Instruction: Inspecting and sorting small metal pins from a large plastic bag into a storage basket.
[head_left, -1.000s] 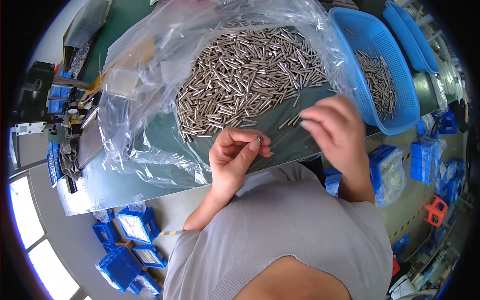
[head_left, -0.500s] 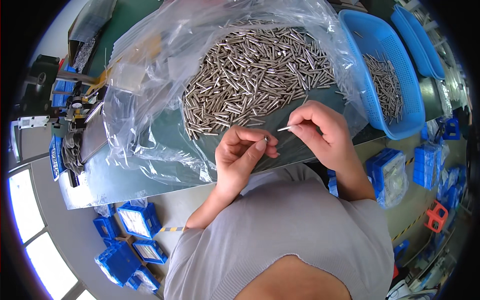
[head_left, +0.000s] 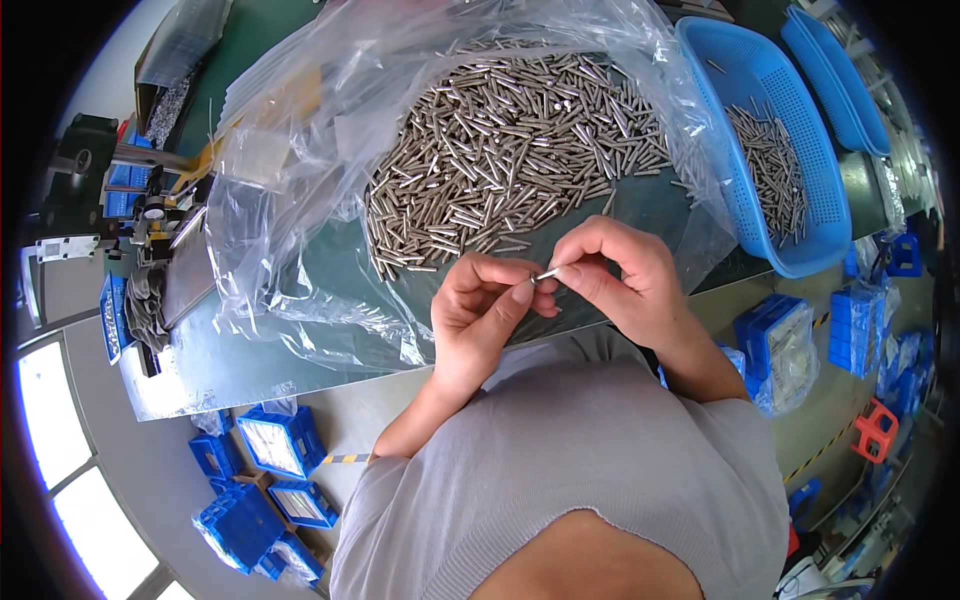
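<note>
My left hand [head_left: 472,315] is closed, its thumb and forefinger pinching a small round metal ring [head_left: 533,281]. Between the fingertips of my right hand [head_left: 632,283] is a slim silvery metal pin [head_left: 548,273]. The pin's free end meets the ring; whether it has entered the hole is too small to tell. Just beyond both hands spreads a big heap of metal pins [head_left: 510,150], lying on clear plastic sheeting [head_left: 275,225] over the green table [head_left: 265,365].
To the right of the heap stands a blue perforated basket [head_left: 828,190] with more pins in it. Another blue basket [head_left: 835,75] is beyond it. Machine parts [head_left: 150,210] occupy the table's left end. Blue crates [head_left: 275,440] stand on the floor, with a red stool [head_left: 875,430] at right.
My right hand has moved left, bringing the pin from a short distance away to the ring. My left hand has stayed nearly still.
</note>
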